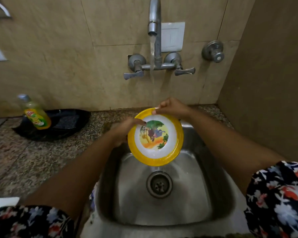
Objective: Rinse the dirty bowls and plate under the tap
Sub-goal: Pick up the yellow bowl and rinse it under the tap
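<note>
Both hands — left [123, 130], right [172, 109] — grip round glossy yellow-rimmed plate [156, 140] (cartoon print) w/ water.

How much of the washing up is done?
Done: the tap is running. In hand: both hands hold the yellow-rimmed plate tilted over the sink, the right hand gripping its top rim, the left hand at its side. Left: no bowls are in view, so I cannot tell.

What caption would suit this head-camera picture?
Both hands, left and right, tilt a yellow-rimmed plate under the running tap above the sink.
</note>
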